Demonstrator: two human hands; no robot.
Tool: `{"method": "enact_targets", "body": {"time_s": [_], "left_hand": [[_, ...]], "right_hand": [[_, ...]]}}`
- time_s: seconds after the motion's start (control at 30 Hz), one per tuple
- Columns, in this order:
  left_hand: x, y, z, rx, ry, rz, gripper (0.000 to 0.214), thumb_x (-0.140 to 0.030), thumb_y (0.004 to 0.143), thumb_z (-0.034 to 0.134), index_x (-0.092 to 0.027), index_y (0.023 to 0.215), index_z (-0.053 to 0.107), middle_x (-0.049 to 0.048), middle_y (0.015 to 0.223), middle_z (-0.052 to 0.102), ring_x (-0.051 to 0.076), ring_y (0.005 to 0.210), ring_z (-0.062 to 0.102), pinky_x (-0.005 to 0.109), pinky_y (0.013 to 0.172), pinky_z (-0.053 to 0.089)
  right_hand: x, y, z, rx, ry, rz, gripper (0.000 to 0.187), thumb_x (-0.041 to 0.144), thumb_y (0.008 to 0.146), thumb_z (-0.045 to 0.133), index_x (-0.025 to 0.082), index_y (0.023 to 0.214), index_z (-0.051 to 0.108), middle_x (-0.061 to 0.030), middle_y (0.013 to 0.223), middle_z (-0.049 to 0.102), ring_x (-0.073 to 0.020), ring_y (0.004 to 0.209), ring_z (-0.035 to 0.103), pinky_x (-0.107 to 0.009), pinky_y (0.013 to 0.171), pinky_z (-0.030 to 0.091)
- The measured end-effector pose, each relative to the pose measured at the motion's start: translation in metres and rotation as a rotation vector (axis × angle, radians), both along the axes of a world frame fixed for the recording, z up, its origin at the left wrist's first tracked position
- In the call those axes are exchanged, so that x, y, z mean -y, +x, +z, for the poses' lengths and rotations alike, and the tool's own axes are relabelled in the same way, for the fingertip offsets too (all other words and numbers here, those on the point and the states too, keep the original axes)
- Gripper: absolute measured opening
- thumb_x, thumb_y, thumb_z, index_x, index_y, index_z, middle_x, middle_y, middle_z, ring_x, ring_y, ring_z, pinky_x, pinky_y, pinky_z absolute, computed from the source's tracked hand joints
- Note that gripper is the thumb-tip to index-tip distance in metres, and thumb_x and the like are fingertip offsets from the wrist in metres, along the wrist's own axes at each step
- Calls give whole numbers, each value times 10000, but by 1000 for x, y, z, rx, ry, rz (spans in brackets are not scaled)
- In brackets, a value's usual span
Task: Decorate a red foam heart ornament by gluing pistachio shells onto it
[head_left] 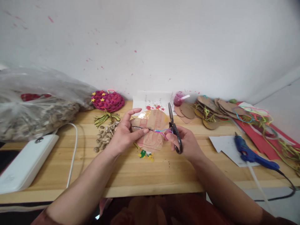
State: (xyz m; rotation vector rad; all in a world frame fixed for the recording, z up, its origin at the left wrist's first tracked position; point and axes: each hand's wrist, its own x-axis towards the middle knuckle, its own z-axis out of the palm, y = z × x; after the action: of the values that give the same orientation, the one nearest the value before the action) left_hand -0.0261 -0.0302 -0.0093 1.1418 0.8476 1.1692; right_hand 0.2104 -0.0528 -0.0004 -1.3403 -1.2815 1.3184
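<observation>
- The flat brown cardboard piece (153,131), glossy under clear tape, was just above the pale wooden table (145,175), between my hands.
- A thin blue-and-pink string loop (161,130) lay across its middle.
- Its faded reddish print was too blurred to read.
- My left hand (124,134) pinched the cardboard's left edge, thumb on top and forefinger raised.
- My right hand (187,142) was closed around the black-handled metal scissors (174,129), blades pointing towards the wall.
- A scatter of pale, ridged seed shells (104,137) lay just left of my left hand.
- A blue plastic glue gun (252,153) rested on white paper, well to the right.
</observation>
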Motion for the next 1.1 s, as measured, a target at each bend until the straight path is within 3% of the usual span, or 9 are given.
{"method": "enact_targets", "body": {"time_s": [0.2,0.4,0.6,0.73,0.83,0.97,1.1], "left_hand": [[-1,2,1,22,-16,0,786,-228,748,891,-273,1417,481,1,938,757,125,725,720,217,700,600],[-1,4,1,110,-91,19,752,-209,726,907,-270,1374,530,-3,946,763,123,746,726,218,698,612],[-2,4,0,143,-118,47,744,-198,715,904,-269,1348,520,-3,924,782,154,751,754,240,696,627],[-1,4,-2,120,-95,49,709,-191,718,904,-276,1313,527,-21,891,769,141,725,741,217,667,611],[0,6,-2,104,-66,29,671,-197,716,913,-281,1275,551,-19,972,769,127,767,735,217,712,610],[2,9,1,148,-113,-9,527,-329,756,899,-257,1188,605,-4,969,769,144,800,735,236,725,608],[1,10,6,190,-134,28,478,-489,790,851,-207,1137,682,-8,810,729,115,639,677,209,607,588]], "right_hand": [[0,1,-2,-3,65,-64,523,689,731,785,194,826,645,-12,712,692,-83,410,520,-237,388,349],[-1,1,-5,-22,47,-44,520,680,732,787,192,833,641,-10,707,697,-82,410,522,-233,390,366],[0,0,-3,-68,35,-48,488,622,692,837,201,832,634,6,691,687,-84,415,519,-228,388,365],[2,-4,0,-77,-4,-6,478,537,589,909,206,793,631,31,664,649,-89,440,522,-234,407,399],[3,-8,1,-67,-39,32,455,483,570,922,197,805,659,37,660,639,-88,455,523,-236,421,412],[3,-7,1,-15,-25,-12,386,487,668,862,193,822,667,53,590,593,-90,444,515,-237,433,400],[-1,-2,0,3,22,-48,365,501,705,832,206,807,642,56,566,577,-100,448,515,-252,447,390]]}}
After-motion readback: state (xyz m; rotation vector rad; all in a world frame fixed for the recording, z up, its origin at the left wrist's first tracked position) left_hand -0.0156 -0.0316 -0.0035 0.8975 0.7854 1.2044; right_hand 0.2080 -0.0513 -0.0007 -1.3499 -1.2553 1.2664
